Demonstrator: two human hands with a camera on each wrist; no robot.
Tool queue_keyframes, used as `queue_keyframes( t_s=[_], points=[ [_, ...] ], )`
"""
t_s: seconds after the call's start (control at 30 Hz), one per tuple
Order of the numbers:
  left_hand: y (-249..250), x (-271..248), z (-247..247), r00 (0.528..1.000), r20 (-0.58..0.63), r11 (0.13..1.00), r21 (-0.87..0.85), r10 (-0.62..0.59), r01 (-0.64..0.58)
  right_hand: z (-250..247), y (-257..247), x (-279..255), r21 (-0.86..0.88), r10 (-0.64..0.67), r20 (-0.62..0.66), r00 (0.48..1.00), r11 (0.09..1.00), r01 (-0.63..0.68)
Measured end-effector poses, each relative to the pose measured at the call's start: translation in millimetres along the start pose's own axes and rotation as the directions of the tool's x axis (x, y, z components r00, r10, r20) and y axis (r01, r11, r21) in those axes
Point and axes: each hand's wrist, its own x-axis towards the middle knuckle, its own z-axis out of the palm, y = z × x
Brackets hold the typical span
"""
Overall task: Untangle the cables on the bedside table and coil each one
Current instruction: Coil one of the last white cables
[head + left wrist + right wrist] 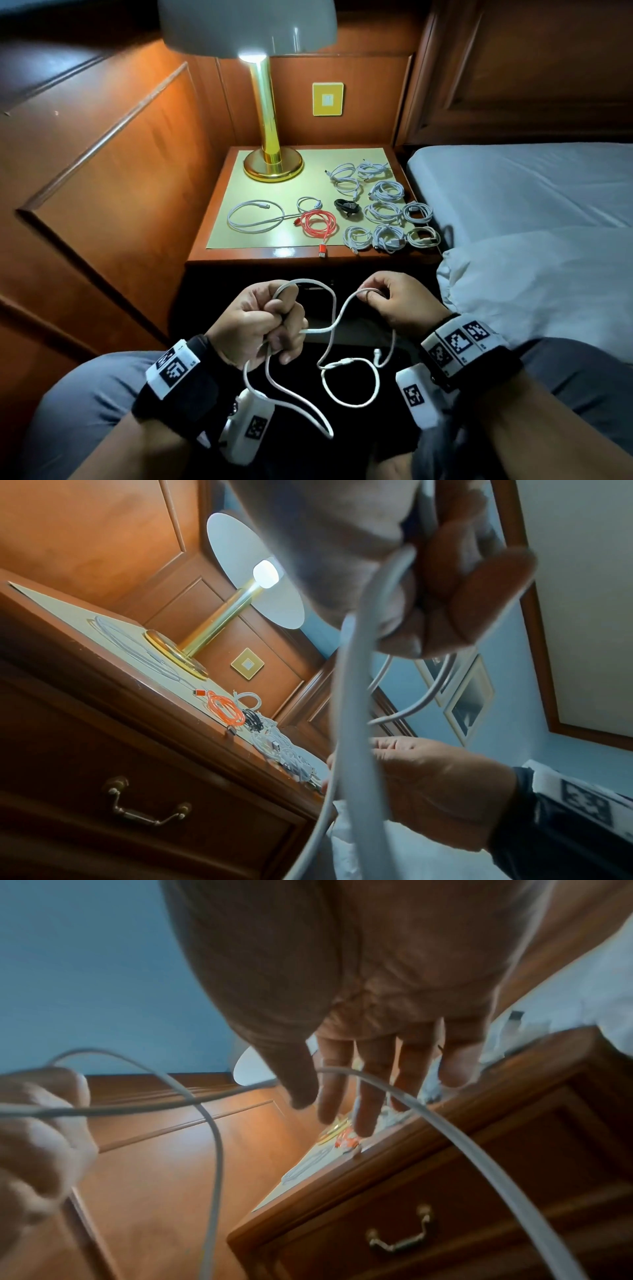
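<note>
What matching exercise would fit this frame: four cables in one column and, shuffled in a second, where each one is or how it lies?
Column one:
1. red cable
2. black cable
3. long white cable
4. white cable near the lamp

Column two:
A. held between the left hand and right hand, off the table
B. small dark bundle right of the red one
C. one wide loose loop on the left of the mat
D. coiled near the table's front edge, its plug pointing toward the edge

Pairs: 1-D, 2-B, 3-A, 4-C
</note>
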Motion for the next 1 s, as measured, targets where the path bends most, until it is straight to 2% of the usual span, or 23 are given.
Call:
queue_keyframes(
  t_s=[0.07,0.1,0.13,0.17,0.2,0.23,0.27,0.3,0.33,0.37,0.4,0.43,0.47,0.53,0.6,0.63,0.67,0.73,0.77,0.8,0.9,1.0],
  points=[
    [-3,5,-5,0.994,-0.102,0.997,0.073,0.043,-0.036,2,-3,-1,0.106,-0.012,0.052,0.999,0.994,0.007],
    [-6,8,-10,0.978,-0.185,0.981,0.186,0.094,-0.059,1,-4,0,0.108,-0.023,0.033,0.999,0.994,0.019],
    [-8,12,-16,0.948,-0.273,0.927,0.372,0.162,-0.051,-2,-5,0,0.088,-0.043,-0.006,0.999,0.995,0.044],
    [-12,15,-26,0.906,-0.348,0.816,0.578,0.239,0.007,-3,-5,0,0.072,-0.064,-0.047,0.997,0.995,0.067],
    [-16,16,-37,0.872,-0.400,0.672,0.732,0.284,0.117,-5,-6,-1,0.089,-0.073,-0.079,0.994,0.993,0.080],
    [-20,18,-47,0.845,-0.464,0.544,0.796,0.267,0.265,-6,-6,0,0.135,-0.077,-0.094,0.993,0.987,0.090],
    [-24,20,-53,0.823,-0.525,0.450,0.801,0.215,0.394,-7,-7,-1,0.186,-0.090,-0.093,0.992,0.977,0.106],
    [-27,20,-57,0.809,-0.562,0.382,0.795,0.174,0.471,-6,-10,-3,0.225,-0.116,-0.081,0.990,0.966,0.131],
    [-31,20,-57,0.817,-0.551,0.331,0.814,0.173,0.478,-3,-13,-6,0.241,-0.154,-0.059,0.986,0.957,0.164],
    [-34,21,-53,0.853,-0.481,0.298,0.860,0.203,0.415,0,-17,-8,0.236,-0.205,-0.032,0.978,0.950,0.207],
    [-37,22,-48,0.900,-0.373,0.322,0.900,0.225,0.293,3,-20,-11,0.218,-0.261,-0.002,0.965,0.942,0.255],
    [-40,23,-42,0.942,-0.261,0.423,0.893,0.211,0.153,8,-22,-13,0.196,-0.315,0.027,0.949,0.932,0.304],
    [-42,23,-33,0.968,-0.194,0.535,0.841,0.162,0.079,12,-23,-14,0.181,-0.363,0.049,0.930,0.919,0.349],
    [-45,24,-21,0.989,-0.136,0.702,0.710,0.066,0.051,16,-23,-15,0.191,-0.410,0.065,0.910,0.900,0.392],
    [-42,27,-17,0.972,-0.203,0.788,0.614,0.116,0.034,11,-22,-13,0.229,-0.378,0.045,0.925,0.905,0.359],
    [-38,29,-19,0.946,-0.273,0.821,0.571,0.175,0.013,6,-21,-12,0.243,-0.346,0.025,0.938,0.912,0.330],
    [-32,32,-25,0.897,-0.374,0.848,0.530,0.233,0.001,0,-19,-11,0.249,-0.304,-0.001,0.953,0.923,0.295],
    [-15,35,-42,0.761,-0.574,0.901,0.432,0.304,-0.034,-16,-16,-9,0.279,-0.204,-0.056,0.977,0.937,0.211],
    [-7,35,-52,0.703,-0.629,0.907,0.417,0.331,-0.054,-23,-14,-8,0.318,-0.158,-0.070,0.985,0.932,0.172],
    [-1,34,-60,0.670,-0.647,0.897,0.437,0.363,-0.064,-30,-12,-7,0.370,-0.119,-0.063,0.991,0.919,0.134],
    [1,30,-71,0.644,-0.634,0.839,0.544,0.429,-0.023,-39,-12,-9,0.528,-0.067,0.047,0.997,0.848,0.032],
    [-5,30,-76,0.590,-0.623,0.757,0.652,0.514,0.030,-38,-16,-8,0.744,-0.012,0.071,0.997,0.666,-0.045]
  ],
)
